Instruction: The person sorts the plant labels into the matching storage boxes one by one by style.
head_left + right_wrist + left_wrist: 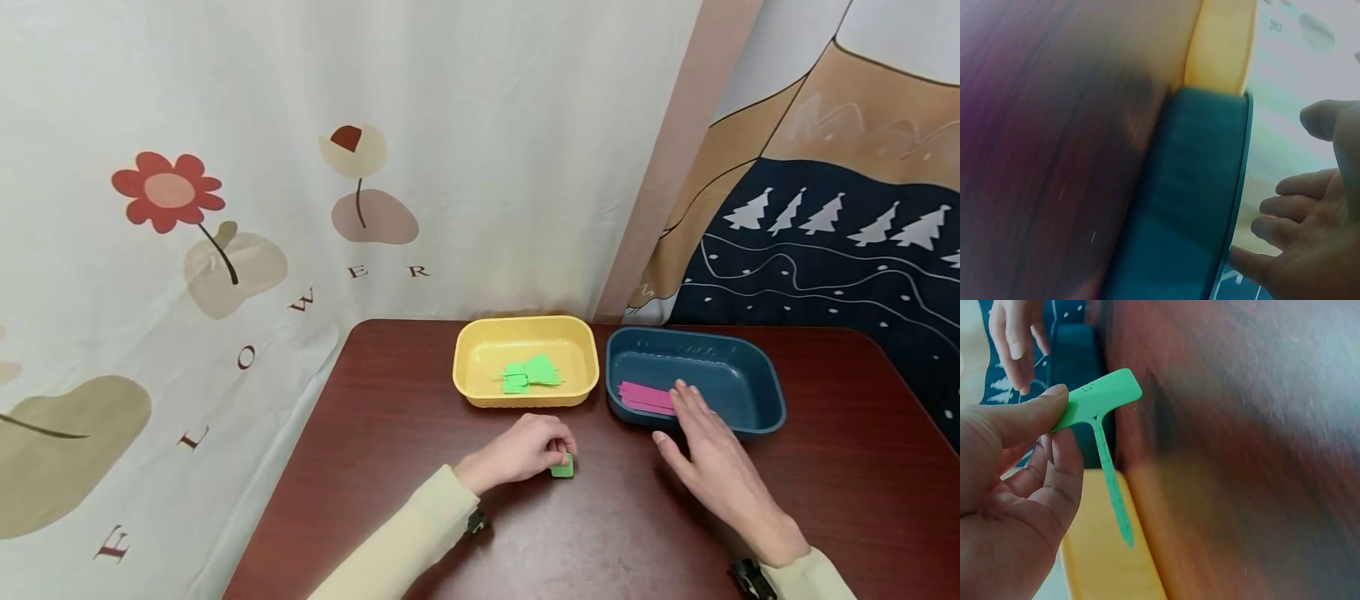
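Between thumb and fingers, my left hand (521, 450) pinches a green T-shaped plant label (1107, 397), its pointed stem hanging down in the left wrist view. This hand is above the table, in front of the yellow basin (471, 358), where several green labels (542, 371) lie. My right hand (712, 471) is at the near side of the dark blue basin (738, 375), fingers extended and thumb apart. Pink strips (645, 398), probably labels too, lie at that basin's left, partly behind the fingertips. In the right wrist view the fingers (1285, 206) hold nothing.
Both basins stand side by side at the back of the dark red wooden table (360, 417). Behind them hangs a pale curtain (480, 167) with flower prints, and a dark blue tree-printed cloth (840, 267) is at the right.
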